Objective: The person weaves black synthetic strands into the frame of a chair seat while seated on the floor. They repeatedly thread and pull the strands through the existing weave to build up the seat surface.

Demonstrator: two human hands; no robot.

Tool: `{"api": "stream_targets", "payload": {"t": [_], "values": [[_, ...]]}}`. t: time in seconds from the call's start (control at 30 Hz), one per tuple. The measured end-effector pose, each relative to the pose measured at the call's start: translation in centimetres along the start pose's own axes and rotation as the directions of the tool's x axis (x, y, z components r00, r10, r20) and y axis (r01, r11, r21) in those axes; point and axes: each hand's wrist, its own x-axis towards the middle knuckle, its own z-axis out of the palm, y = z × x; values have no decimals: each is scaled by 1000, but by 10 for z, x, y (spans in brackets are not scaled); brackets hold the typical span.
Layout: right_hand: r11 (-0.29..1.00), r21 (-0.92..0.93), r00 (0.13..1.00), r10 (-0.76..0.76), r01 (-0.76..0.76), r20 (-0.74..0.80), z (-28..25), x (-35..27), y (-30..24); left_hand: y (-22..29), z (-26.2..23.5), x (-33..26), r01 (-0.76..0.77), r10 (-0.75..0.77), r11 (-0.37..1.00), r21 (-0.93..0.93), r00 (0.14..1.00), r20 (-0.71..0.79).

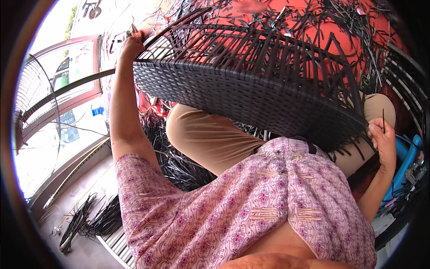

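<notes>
Weaving seems the step in hand: in the head view, the black woven plastic panel (pixel 233 92) lies across the lap. The right hand (pixel 382 138) pinches a thin dark strand (pixel 383 119); the left hand (pixel 132 47) is by the panel's left end, its grip unclear. Likely next: threading between the bare dark rods (pixel 265 53), pulling snug.

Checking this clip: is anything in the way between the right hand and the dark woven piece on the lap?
Nothing visible is. The right hand, with a thin dark strip between its fingers, is right beside the right end of the woven piece.
</notes>
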Motion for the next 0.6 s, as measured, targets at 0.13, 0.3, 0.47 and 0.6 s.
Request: {"api": "stream_targets", "payload": {"t": [0.13, 0.3, 0.47, 0.6], "values": [[999, 5, 999, -35, 35, 17, -4, 2, 2, -26, 1, 3, 66, -79, 954, -294, 996, -32], [999, -24, 1000, -24, 24, 16, 0, 1, 2, -40, -6, 5, 92, -25, 789, -607, 993, 118], [999, -28, 999, -29, 28, -23, 10, -6, 3, -25, 12, -3, -192, 150, 948, -255, 973, -175], [998, 35, 995, -42, 45, -89, 5, -22, 16, -4, 6, 48, -159, 149, 982, -97, 983, -110]]}}
